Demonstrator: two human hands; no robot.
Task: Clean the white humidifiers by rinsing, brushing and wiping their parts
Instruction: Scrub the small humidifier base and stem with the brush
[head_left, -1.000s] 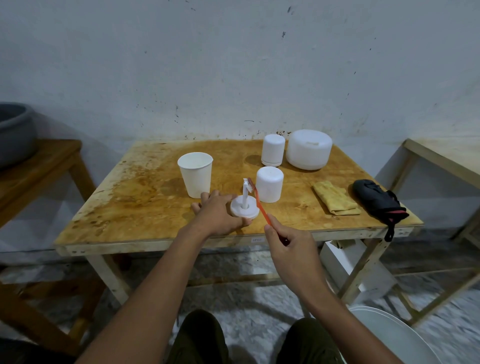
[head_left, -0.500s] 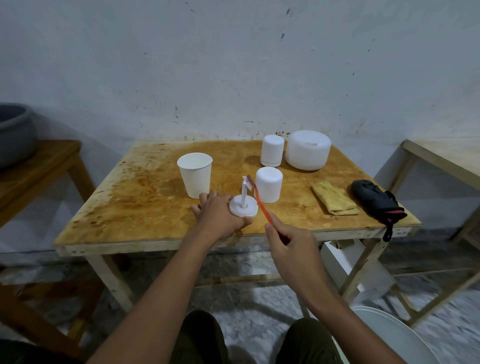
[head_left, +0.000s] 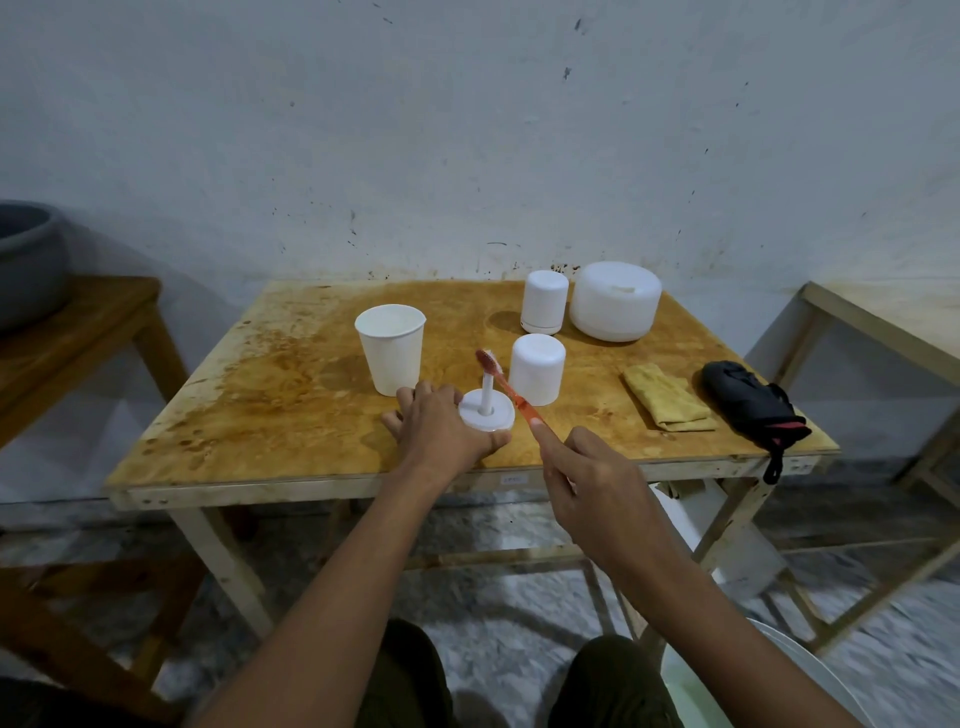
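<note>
Whitewashed wall (head_left: 467, 130), scuffed and flecked with dark specks, backs a plywood table (head_left: 270, 374) whose top is blotched with orange-brown stains. The floor (head_left: 493, 597) below is mottled grey stone. A second wooden table (head_left: 78, 332) at the left carries a grey basin (head_left: 28, 260), and a pale table frame (head_left: 883, 332) stands at the right.

Near the front edge the left hand (head_left: 441, 431) grips a white stemmed disc (head_left: 487, 413) – a humidifier part – with its stem upright. The right hand (head_left: 597, 493), apart from the left, pinches an orange toothbrush (head_left: 511, 392), whose bristles meet the stem's tip.

Behind stand a paper cup (head_left: 390, 348), a small white cylinder (head_left: 536, 369), a second cylinder (head_left: 543, 302) and a round white humidifier (head_left: 615, 301). A folded yellow cloth (head_left: 665, 397) lies beside a black pouch (head_left: 748, 400).

A small label (head_left: 513, 479) on the table's front rail is too small to read – no other writing shows.
</note>
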